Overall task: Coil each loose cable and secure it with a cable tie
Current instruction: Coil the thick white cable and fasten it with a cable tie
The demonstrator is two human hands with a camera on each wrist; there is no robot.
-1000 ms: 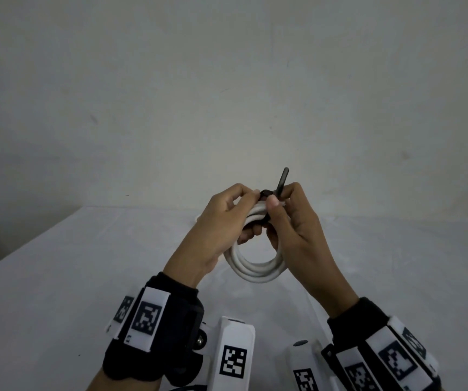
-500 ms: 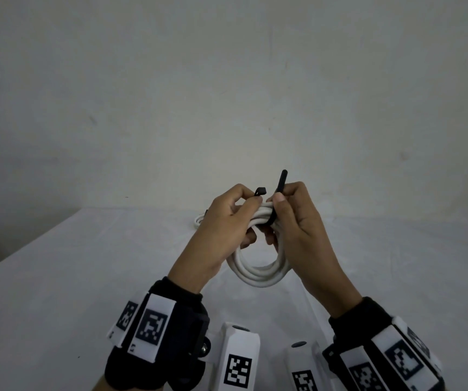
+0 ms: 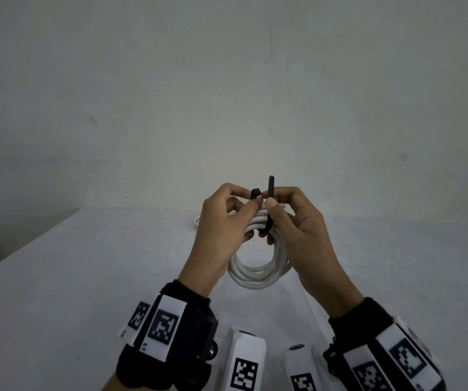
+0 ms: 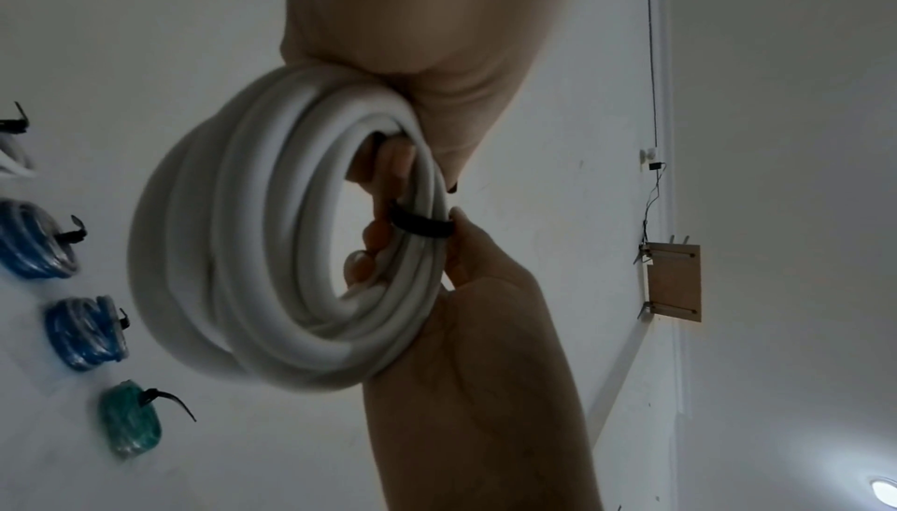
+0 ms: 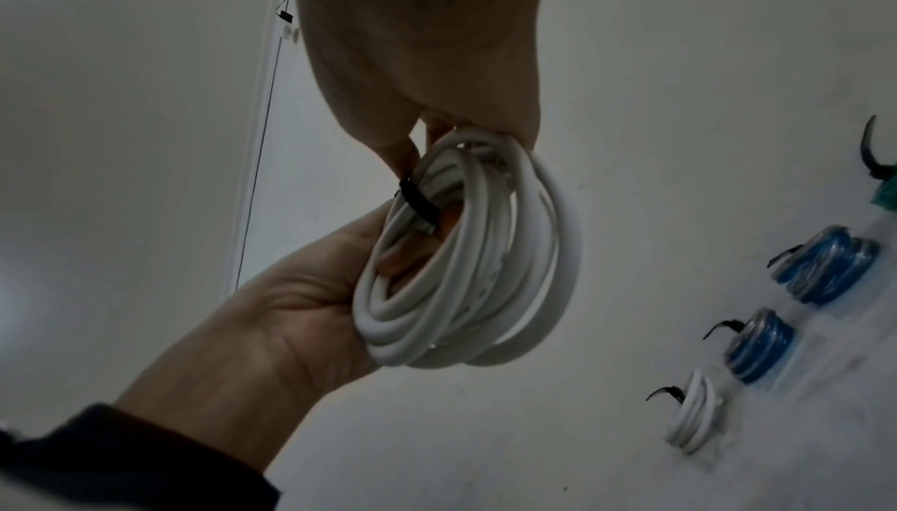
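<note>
Two hands hold the white cable coil point(image 3: 258, 266) upright above the counter point(image 3: 86, 277): left hand point(image 3: 221, 235) pinching the black cable tie's point(image 3: 270, 210) head, right hand point(image 3: 297, 230) pinching its tail, presumably to thread it shut.

Smooth matt white plastic sheathing on the coiled cable point(image 3: 255, 273), a matt black plastic cable tie point(image 3: 270, 190) round it, pale cloth-covered tabletop point(image 3: 86, 277) beneath.

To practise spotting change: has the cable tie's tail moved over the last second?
Yes: the cable tie's tail shifted slightly left, toward the dark wall mark.
</note>
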